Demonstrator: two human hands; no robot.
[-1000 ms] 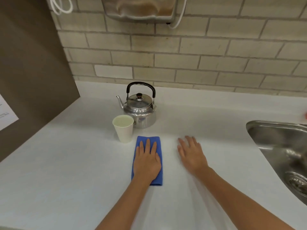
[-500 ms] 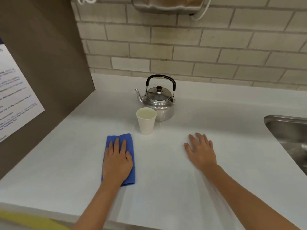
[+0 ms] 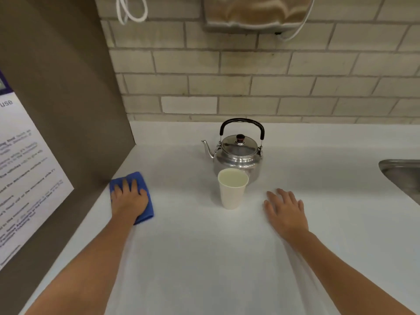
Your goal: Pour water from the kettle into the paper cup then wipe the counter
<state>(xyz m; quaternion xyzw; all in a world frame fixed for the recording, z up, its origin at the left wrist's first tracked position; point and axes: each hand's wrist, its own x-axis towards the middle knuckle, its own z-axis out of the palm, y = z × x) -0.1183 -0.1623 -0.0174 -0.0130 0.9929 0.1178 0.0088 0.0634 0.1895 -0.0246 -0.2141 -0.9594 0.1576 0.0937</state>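
Observation:
A shiny steel kettle (image 3: 238, 158) with a black handle stands upright near the back of the white counter (image 3: 204, 258), its spout pointing left. Directly in front of it stands a white paper cup (image 3: 232, 192) with water inside. My left hand (image 3: 128, 198) presses flat on a folded blue cloth (image 3: 145, 201) at the counter's left edge, against the brown side panel. My right hand (image 3: 285, 210) rests flat on the counter to the right of the cup, fingers spread, holding nothing.
A brown side panel (image 3: 75, 110) with a printed notice (image 3: 25, 173) bounds the counter on the left. A brick wall runs along the back, with a dispenser (image 3: 254, 12) above. A steel sink (image 3: 402, 176) lies at the right edge.
My left hand has slid the blue cloth leftwards from in front of the cup to the side panel. The right hand has stayed flat on the counter.

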